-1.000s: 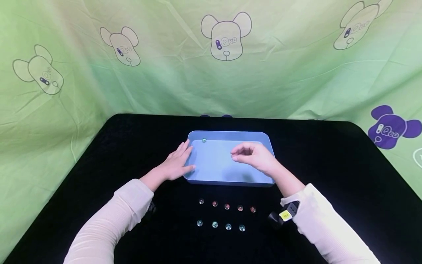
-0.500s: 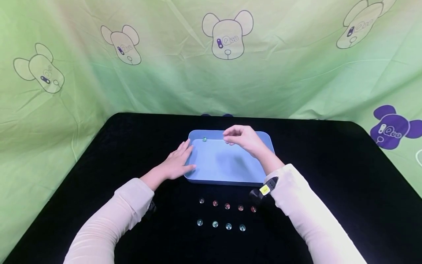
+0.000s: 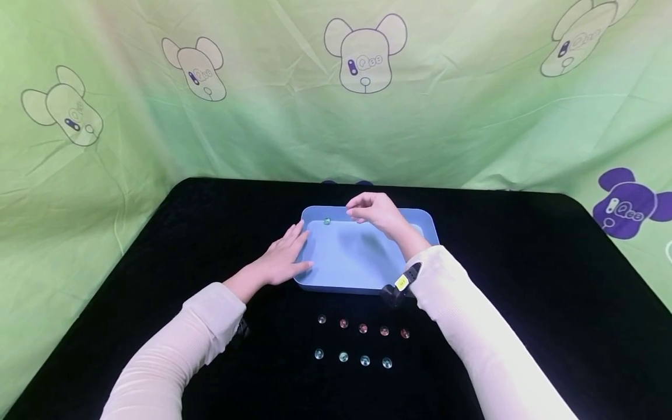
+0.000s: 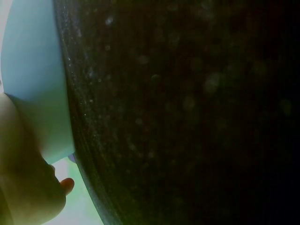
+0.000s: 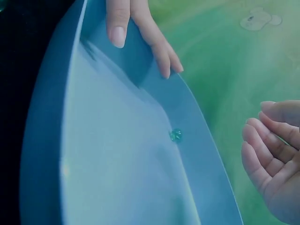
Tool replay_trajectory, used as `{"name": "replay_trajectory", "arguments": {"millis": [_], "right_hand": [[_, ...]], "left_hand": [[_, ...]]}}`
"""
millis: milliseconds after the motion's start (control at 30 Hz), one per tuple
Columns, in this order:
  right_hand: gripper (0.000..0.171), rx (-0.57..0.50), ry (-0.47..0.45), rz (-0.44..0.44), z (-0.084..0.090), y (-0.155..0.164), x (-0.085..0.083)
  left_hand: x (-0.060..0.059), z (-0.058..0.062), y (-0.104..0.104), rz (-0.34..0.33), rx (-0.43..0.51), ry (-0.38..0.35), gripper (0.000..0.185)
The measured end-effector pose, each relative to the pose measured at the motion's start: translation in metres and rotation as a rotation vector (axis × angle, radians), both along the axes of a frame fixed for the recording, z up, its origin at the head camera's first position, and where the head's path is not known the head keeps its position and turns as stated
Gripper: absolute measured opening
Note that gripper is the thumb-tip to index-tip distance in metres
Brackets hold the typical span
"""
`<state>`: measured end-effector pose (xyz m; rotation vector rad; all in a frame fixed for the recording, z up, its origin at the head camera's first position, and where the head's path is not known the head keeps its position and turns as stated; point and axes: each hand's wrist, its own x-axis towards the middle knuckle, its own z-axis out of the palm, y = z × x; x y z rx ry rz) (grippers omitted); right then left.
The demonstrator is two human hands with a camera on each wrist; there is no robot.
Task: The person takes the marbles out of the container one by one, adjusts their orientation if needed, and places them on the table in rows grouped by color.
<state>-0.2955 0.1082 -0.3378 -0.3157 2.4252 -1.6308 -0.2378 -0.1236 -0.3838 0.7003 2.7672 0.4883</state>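
Note:
A blue rectangular tray (image 3: 336, 256) lies on the black table. Inside it, by the far left corner, sits one green glass marble (image 3: 327, 221); the right wrist view also has this green marble (image 5: 176, 135) against the tray's wall. My left hand (image 3: 280, 259) rests on the tray's left rim with fingers spread and straight. Above the tray's far side is my right hand (image 3: 375, 213), to the right of the marble and apart from it. Its fingers are loosely bent, and nothing shows between them in the right wrist view. The left wrist view is mostly dark.
In front of the tray are two rows of glass marbles. The back row has one clear marble (image 3: 322, 319) and several reddish marbles (image 3: 363, 328); the front row has several bluish-green marbles (image 3: 364, 360). A green printed curtain (image 3: 262, 134) hangs behind the table.
My right hand has moved from the tray's middle leftward and toward its far side, nearer the green marble. My left hand stays on the rim.

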Motion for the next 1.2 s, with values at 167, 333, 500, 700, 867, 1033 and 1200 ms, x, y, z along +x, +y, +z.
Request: {"name": "replay_trajectory", "arguments": {"millis": [167,333,500,700,867,1033,1200], "right_hand": [[0.026,0.007,0.007,0.002,-0.005,-0.008,-0.011],[0.027,-0.004,0.015,0.006,-0.012,-0.015,-0.019],[0.026,-0.005,0.014,0.002,-0.017,-0.020,-0.024],[0.023,0.001,0.039,-0.024,-0.018,-0.027,-0.031],[0.020,0.046,0.060,-0.023,-0.019,-0.033,-0.033],[0.017,0.098,0.055,-0.016,-0.027,-0.035,-0.033],[0.016,0.129,0.050,-0.014,-0.032,-0.037,-0.034]], "left_hand": [[0.000,0.001,-0.001,0.002,-0.004,-0.004,0.072],[0.000,0.002,-0.002,0.013,-0.005,-0.015,0.071],[-0.001,0.000,-0.002,0.009,-0.008,-0.020,0.071],[-0.004,-0.001,-0.003,0.008,-0.008,-0.010,0.072],[-0.005,-0.002,-0.002,0.006,-0.003,-0.006,0.072],[-0.006,-0.005,-0.001,0.002,-0.011,-0.004,0.072],[-0.005,-0.005,-0.002,0.003,-0.011,-0.006,0.073]]}}
